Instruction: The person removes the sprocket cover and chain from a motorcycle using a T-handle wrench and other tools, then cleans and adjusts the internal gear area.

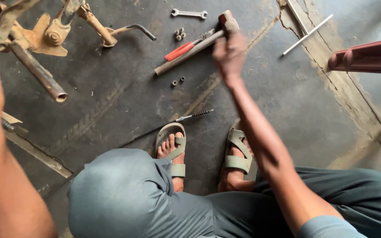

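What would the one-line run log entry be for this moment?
right hand: gripping long grey metal-handled hammer | left hand: out of view, forearm only | beside hammer: red-handled pliers, small nuts | above: silver open-ended spanner

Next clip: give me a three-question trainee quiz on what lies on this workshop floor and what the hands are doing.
1. True or false: the right hand is at the hammer.
2. Which tool has a red handle? A) the spanner B) the pliers C) the cable
3. Fill in: the person's feet are in grey ____.

Key
1. True; the hand is over the hammer's head end, though blur hides whether it grips.
2. B; the pliers lie right beside the hammer's handle.
3. Sandals; the cable runs just beyond the toes of the one on the left.
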